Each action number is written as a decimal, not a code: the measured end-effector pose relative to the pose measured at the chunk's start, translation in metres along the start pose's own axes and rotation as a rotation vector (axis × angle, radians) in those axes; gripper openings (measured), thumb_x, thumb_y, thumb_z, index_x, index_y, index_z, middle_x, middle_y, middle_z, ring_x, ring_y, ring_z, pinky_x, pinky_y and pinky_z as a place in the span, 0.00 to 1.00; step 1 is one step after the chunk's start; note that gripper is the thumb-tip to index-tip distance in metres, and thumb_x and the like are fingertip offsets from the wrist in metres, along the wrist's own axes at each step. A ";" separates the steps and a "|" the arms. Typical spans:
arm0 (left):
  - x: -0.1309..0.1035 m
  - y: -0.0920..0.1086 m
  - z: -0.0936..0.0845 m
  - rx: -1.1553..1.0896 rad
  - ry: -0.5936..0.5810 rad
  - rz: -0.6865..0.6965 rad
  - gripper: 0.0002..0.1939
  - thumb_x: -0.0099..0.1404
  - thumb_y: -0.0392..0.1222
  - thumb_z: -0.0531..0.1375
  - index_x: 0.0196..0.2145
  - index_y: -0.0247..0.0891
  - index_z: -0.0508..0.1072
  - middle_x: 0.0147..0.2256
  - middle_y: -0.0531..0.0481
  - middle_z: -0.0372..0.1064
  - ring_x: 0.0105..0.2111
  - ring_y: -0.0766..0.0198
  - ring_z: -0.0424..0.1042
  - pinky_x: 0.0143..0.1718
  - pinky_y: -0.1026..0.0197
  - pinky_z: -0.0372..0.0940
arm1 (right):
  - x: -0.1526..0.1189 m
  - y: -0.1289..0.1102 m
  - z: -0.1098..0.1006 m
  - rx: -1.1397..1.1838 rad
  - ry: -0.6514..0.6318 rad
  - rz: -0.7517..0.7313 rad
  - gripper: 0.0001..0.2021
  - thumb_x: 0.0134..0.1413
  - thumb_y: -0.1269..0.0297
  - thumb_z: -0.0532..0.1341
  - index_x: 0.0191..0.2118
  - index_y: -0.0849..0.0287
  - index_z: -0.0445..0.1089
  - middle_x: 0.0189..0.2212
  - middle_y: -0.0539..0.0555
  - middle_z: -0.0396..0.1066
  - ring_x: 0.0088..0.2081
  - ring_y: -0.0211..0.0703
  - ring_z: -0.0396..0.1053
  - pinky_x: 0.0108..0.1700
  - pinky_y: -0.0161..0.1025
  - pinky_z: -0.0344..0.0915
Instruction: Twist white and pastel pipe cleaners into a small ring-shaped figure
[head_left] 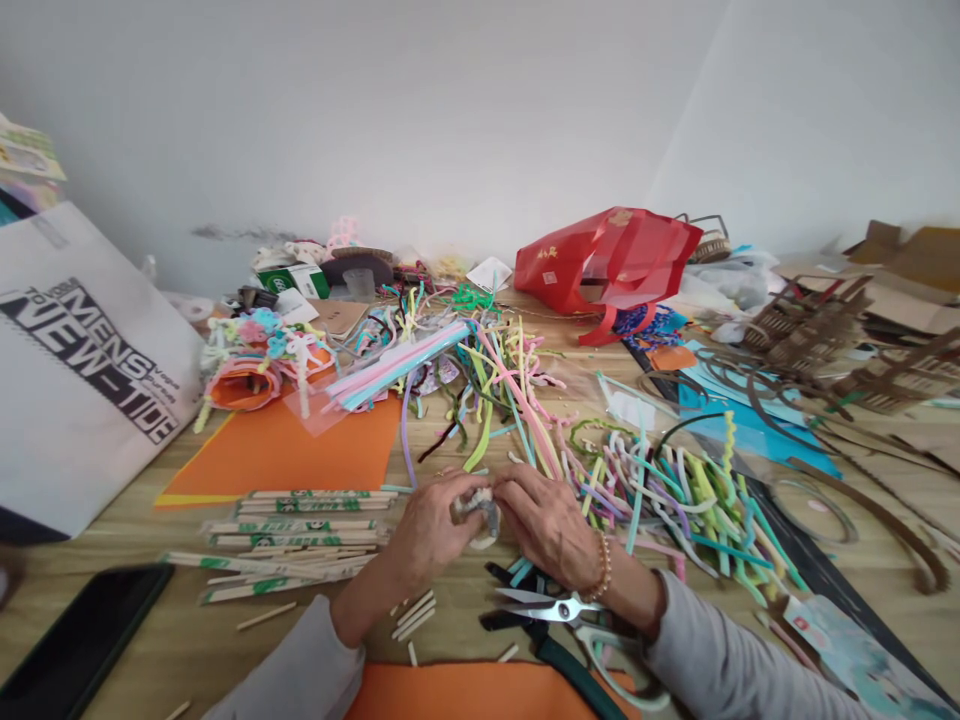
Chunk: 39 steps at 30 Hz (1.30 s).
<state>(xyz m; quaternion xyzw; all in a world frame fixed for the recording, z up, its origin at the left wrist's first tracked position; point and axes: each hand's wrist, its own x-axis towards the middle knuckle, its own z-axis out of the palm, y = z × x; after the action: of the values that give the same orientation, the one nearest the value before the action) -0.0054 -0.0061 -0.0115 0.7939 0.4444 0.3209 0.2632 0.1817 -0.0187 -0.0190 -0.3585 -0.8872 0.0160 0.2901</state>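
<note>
My left hand (429,527) and my right hand (550,522) meet over the middle of the table. Between them is a curled grey-and-white fuzzy piece (487,518) that looks like bent pipe cleaner. The left fingers wrap round it, and the right fingertips pinch its upper end; they partly hide its shape. Below my right wrist lie scissors (566,608) with blades apart, over a dark green-handled tool (574,672). Short cut wooden sticks (415,617) lie below my left hand. Colourful pipe cleaners (675,490) are heaped beyond the right hand.
Paper-wrapped chopsticks (300,527) and a black phone (86,640) lie at left, near a white paper bag (90,370). Orange sheets (300,450) lie behind the chopsticks. A red bag (607,260) stands at the back; brown woven baskets (810,325) are at right.
</note>
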 end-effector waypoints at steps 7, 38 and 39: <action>0.002 0.005 -0.013 -0.323 -0.170 -0.183 0.14 0.56 0.40 0.60 0.40 0.34 0.76 0.32 0.49 0.75 0.35 0.58 0.70 0.38 0.60 0.65 | -0.004 -0.003 -0.005 -0.163 -0.011 -0.136 0.11 0.65 0.73 0.46 0.42 0.64 0.64 0.38 0.61 0.67 0.37 0.46 0.66 0.36 0.39 0.64; -0.007 0.005 -0.011 0.753 0.174 0.659 0.15 0.68 0.32 0.51 0.49 0.32 0.70 0.39 0.41 0.72 0.48 0.51 0.68 0.50 0.48 0.65 | 0.007 0.010 0.013 1.801 -0.128 1.050 0.15 0.37 0.62 0.73 0.26 0.63 0.67 0.21 0.46 0.66 0.19 0.27 0.61 0.20 0.25 0.60; -0.007 0.004 -0.010 0.755 0.183 0.665 0.14 0.68 0.32 0.51 0.49 0.32 0.71 0.39 0.41 0.72 0.49 0.51 0.68 0.50 0.48 0.65 | 0.007 0.010 0.013 1.828 -0.138 1.059 0.15 0.36 0.63 0.73 0.26 0.63 0.67 0.21 0.46 0.66 0.19 0.27 0.61 0.20 0.25 0.59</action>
<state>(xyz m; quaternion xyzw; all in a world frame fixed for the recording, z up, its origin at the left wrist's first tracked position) -0.0134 -0.0130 -0.0037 0.9008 0.2740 0.2725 -0.1980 0.1770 -0.0042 -0.0289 -0.3434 -0.2828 0.8224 0.3545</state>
